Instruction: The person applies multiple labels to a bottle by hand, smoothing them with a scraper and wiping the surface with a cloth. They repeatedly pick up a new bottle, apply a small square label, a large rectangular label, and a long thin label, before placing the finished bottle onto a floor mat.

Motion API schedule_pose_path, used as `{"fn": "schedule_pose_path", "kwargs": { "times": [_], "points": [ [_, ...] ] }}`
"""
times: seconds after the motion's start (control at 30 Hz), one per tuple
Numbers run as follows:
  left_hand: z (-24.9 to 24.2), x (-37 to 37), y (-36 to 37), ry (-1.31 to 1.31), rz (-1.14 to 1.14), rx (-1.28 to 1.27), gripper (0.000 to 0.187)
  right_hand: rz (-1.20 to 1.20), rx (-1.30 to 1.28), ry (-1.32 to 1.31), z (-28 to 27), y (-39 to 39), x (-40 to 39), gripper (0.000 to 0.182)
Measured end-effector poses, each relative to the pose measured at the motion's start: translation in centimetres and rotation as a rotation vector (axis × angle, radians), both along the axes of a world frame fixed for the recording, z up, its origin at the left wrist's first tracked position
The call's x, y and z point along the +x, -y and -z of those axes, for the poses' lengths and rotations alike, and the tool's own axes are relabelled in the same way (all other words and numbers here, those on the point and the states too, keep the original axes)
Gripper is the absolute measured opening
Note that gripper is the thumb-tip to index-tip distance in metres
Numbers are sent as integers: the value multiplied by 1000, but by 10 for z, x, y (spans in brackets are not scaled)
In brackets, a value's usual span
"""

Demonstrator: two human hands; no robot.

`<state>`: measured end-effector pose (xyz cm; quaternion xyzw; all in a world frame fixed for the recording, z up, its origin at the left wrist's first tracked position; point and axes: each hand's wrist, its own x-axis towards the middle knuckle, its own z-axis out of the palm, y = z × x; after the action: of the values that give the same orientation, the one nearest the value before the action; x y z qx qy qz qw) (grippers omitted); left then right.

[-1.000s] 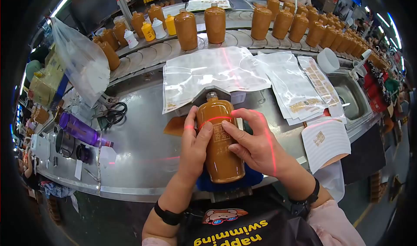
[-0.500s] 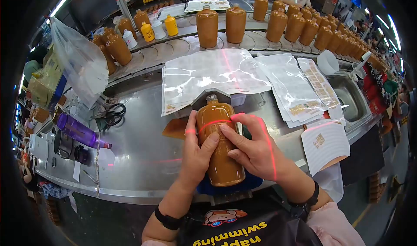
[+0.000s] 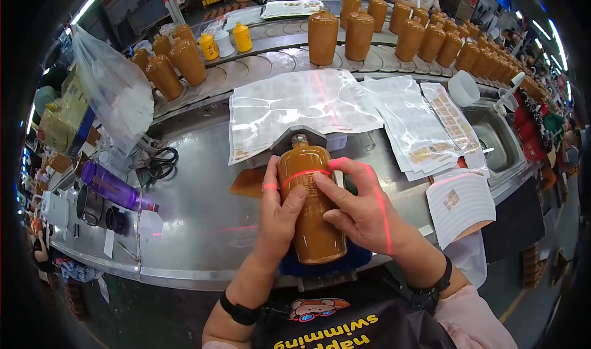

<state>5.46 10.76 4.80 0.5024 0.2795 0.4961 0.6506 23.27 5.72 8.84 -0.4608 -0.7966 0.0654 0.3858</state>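
Observation:
A glazed brown bottle (image 3: 319,232) lies tilted in front of me, its neck pointing away toward a grey angled bracket. My left hand (image 3: 276,216) wraps its left side, thumb on the front. On the other side, my right hand (image 3: 360,204) holds it with fingers around the shoulder and thumb pressed on the front. Under that thumb is a small patterned patch (image 3: 307,181), partly covered. A red laser line crosses the bottle's upper body and my right hand. Blue material (image 3: 363,260) shows beneath the bottle.
Beyond the bottle lie plastic-covered sheets (image 3: 295,106) and more decal sheets (image 3: 418,124). A conveyor (image 3: 246,69) carries several brown bottles across the back. Scissors (image 3: 163,162) and a purple bottle (image 3: 111,184) are at left; a sink (image 3: 492,133) and white bowl (image 3: 463,88) at right.
The bottles on the conveyor have shifted to the right. My right thumb has moved slightly on the patch, and my left thumb has slid a little left; both hands still hold the bottle.

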Motion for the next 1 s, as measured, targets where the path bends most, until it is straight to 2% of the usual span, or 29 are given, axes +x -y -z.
{"fn": "schedule_pose_path", "kwargs": {
  "times": [0.4,0.5,0.53,0.63,0.67,0.77,0.8,0.9,0.93,1.0],
  "points": [
    [-5,-1,-9,40,3,-64,74,16,-1,96,-3,3,6,55],
    [-8,1,-6,27,3,-87,75,72,38,-63,2,5,13,58],
    [-9,1,-5,36,1,-94,76,79,63,-189,3,3,14,47],
    [-10,1,-6,-30,-3,-85,78,144,-336,-496,-16,12,17,29],
    [-11,2,-7,-66,-7,-74,79,145,-296,-462,-24,10,17,19],
    [-12,2,-6,-37,0,-78,81,49,-221,-225,-36,-5,23,22],
    [-14,2,-5,11,20,-109,79,-10,-227,-245,-38,-14,22,21],
    [-11,0,-4,170,43,-174,77,-257,-214,-73,-53,-43,16,19],
    [-11,-1,-2,165,17,-173,75,-272,-181,-31,-51,-52,13,18],
    [-10,-2,2,156,-35,-167,71,-45,-110,98,-54,-67,16,17]
  ]
}}
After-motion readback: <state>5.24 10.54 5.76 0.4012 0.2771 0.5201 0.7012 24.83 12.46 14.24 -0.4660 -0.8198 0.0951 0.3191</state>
